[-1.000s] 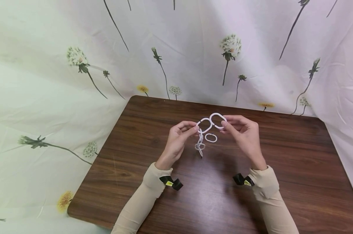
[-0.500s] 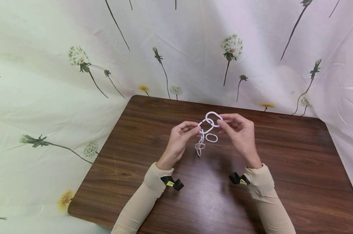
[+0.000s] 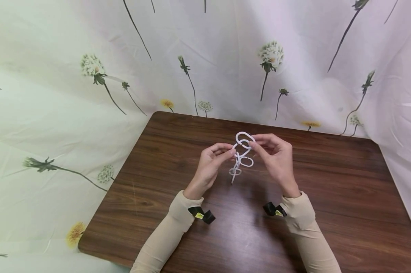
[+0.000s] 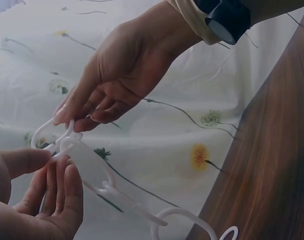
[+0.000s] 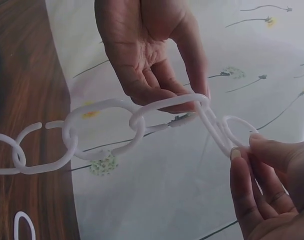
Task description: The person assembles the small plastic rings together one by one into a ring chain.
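My left hand (image 3: 210,163) pinches an oval white plastic link between thumb and fingers, and a short chain (image 5: 70,137) of such links hangs down from it. Each link has a small gap in its loop. The right hand (image 3: 277,155) pinches another white link (image 3: 241,132) at its side. That link overlaps the left hand's link in the head view. Close up, in the right wrist view, the two loops meet near the right fingertips (image 5: 236,153), which partly hide the join. A loose white link (image 3: 252,162) lies on the table beneath the hands.
The dark wood-grain table (image 3: 150,151) has rounded corners. A pale curtain (image 3: 219,76) printed with dandelions hangs behind it and along its left side. Black straps with small cameras (image 3: 208,216) sit on both wrists over beige sleeves.
My right hand has moved left, carrying its link from the right edge of the left hand's link to overlap it more. The left hand has shifted slightly right; the hanging chain swings a little.
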A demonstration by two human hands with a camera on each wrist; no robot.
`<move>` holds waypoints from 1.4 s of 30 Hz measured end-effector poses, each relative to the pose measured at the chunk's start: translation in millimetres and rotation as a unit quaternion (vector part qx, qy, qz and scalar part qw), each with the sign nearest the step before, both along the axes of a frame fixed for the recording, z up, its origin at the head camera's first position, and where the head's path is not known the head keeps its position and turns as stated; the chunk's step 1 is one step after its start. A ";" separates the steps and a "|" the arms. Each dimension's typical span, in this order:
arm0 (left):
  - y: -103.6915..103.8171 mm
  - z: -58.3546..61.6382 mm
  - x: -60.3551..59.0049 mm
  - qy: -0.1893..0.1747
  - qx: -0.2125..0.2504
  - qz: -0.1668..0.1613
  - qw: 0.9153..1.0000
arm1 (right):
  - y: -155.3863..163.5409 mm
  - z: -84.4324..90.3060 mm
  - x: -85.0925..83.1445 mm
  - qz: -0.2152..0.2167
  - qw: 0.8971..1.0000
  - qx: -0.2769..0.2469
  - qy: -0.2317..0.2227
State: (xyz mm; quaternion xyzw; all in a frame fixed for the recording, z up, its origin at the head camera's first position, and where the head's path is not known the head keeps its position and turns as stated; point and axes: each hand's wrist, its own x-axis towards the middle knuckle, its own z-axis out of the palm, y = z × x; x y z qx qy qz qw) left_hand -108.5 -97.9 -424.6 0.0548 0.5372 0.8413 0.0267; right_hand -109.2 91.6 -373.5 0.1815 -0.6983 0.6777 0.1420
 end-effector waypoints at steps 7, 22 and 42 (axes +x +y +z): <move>-0.3 -0.3 -0.3 -0.001 -0.005 -0.003 1.000 | -3.8 -2.4 -0.2 -0.011 1.000 0.013 0.010; 4.0 -2.9 -1.0 0.001 0.006 -0.007 1.000 | -8.6 -5.0 -0.8 -0.039 0.998 0.043 0.034; 0.9 -6.7 -2.7 -0.008 -0.001 0.009 1.000 | -3.4 -8.2 -3.1 -0.037 0.999 -0.001 0.015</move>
